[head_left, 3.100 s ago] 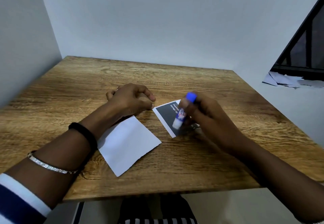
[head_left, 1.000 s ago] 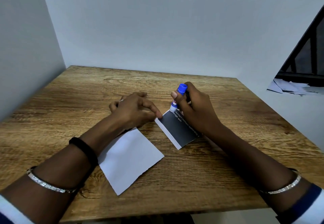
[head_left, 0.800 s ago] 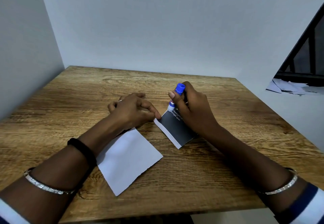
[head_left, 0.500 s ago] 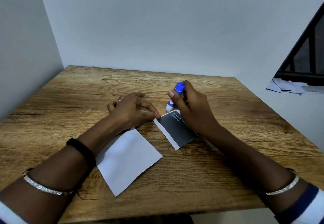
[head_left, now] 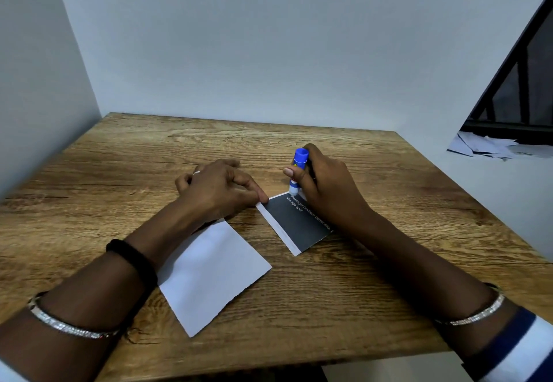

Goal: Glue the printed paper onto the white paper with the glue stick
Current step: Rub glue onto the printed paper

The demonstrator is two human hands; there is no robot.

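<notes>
On the wooden table [head_left: 344, 307], with its brown, strongly grained top, you have three task items before you.

Item one: printed paper [head_left: 294, 223], a small rectangle, dark grey with a white strip along its left edge and a line of small white lettering. It lies flat near the table's middle, angled.

Item two: white paper [head_left: 209, 274], a plain, unmarked sheet, roughly rectangular with a slightly ragged lower right edge. It lies flat just left of and nearer you than the printed paper, apart from it; your left forearm covers its upper left corner.

Item three: glue stick [head_left: 297, 173], a slim cylinder, white body with a coloured label, blue end uppermost. It stands nearly upright, its lower end on the far corner of the printed paper.

Your right hand [head_left: 326, 190] has its fingers curled closed around the glue stick, thumb across the barrel. Your left hand [head_left: 218, 190] is loosely curled and holds nothing; its forefinger tip presses the printed paper's near left corner. A ring shows on that hand, a black band [head_left: 134, 259] and a silver bangle [head_left: 68, 326] on that wrist, another bangle on your right.

No containers are present. Loose paper scraps [head_left: 490, 146] lie on a ledge at far right.

Compared with half a second ago, the glue stick's tip has come down from just beyond the printed paper's far edge onto its corner; both papers lie as they did.
</notes>
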